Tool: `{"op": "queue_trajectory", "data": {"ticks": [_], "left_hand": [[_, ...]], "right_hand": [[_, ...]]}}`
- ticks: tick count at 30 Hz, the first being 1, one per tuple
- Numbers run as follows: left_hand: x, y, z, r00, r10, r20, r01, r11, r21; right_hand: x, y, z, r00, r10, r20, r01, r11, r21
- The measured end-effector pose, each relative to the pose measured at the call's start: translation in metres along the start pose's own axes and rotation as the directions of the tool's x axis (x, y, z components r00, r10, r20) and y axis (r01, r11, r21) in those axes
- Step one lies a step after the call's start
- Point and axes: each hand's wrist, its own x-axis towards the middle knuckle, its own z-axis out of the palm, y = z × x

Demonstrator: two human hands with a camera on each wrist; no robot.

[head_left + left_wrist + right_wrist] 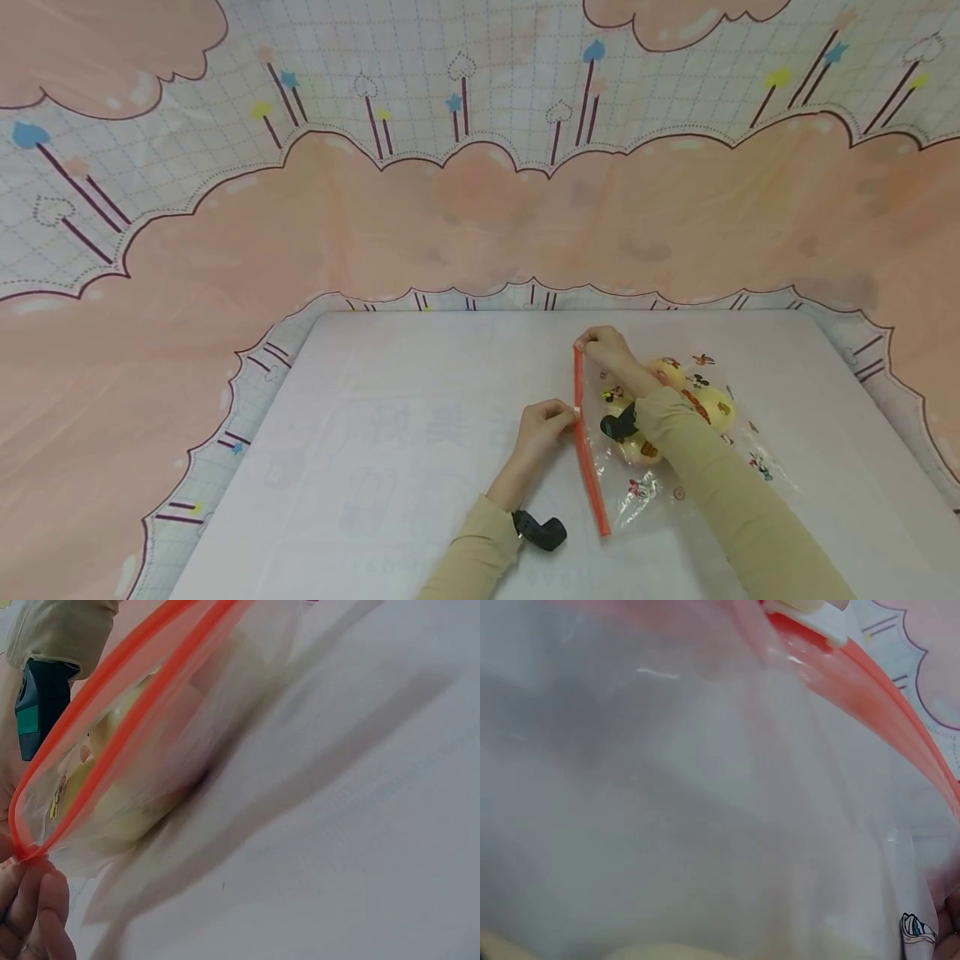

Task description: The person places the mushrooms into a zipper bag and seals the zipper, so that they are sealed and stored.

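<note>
A clear zip bag [667, 492] printed with small cartoon figures lies on the white table, its red zip strip [589, 475] toward the left. Inside are several pale yellow round things [712, 410], whose kind I cannot tell. My left hand [542, 429] pinches the white slider [817, 622] partway along the strip. At the strip's far end, my right hand [609, 350] pinches the corner of the bag. In the left wrist view the two red edges [142, 724] stand apart beyond the left fingers [52, 900]. My right forearm covers part of the bag.
The white table [375, 467] extends widely to the left of the bag. Behind and beside it hangs a pink-and-white patterned curtain [480, 225]. Each wrist wears a black device [542, 531], and the right one hangs over the bag.
</note>
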Motion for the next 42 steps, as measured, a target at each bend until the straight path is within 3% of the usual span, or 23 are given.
{"op": "queue_trajectory", "data": {"ticks": [7, 15, 25, 35, 42], "left_hand": [[0.015, -0.026, 0.002, 1.0, 0.002, -0.02, -0.002, 1.0, 0.003], [0.016, -0.033, 0.002, 1.0, 0.0, -0.017, 0.0, 1.0, -0.014], [0.013, -0.033, 0.002, 1.0, -0.004, -0.024, 0.004, 1.0, -0.006], [0.013, -0.033, 0.002, 0.999, 0.032, -0.045, -0.03, 0.999, 0.037], [-0.006, -0.009, 0.004, 0.998, 0.046, -0.036, -0.044, 0.996, 0.072]], "right_hand": [[-0.001, -0.002, -0.001, 1.0, 0.014, 0.006, -0.014, 1.0, 0.024], [0.0, 0.001, -0.001, 1.0, 0.011, 0.002, -0.011, 1.0, 0.025], [-0.001, 0.001, -0.001, 1.0, -0.003, -0.011, 0.003, 1.0, 0.012], [-0.001, -0.002, 0.0, 1.0, 0.004, -0.012, -0.003, 0.999, 0.033], [0.0, 0.0, 0.0, 1.0, 0.011, -0.03, -0.01, 1.0, 0.028]]}}
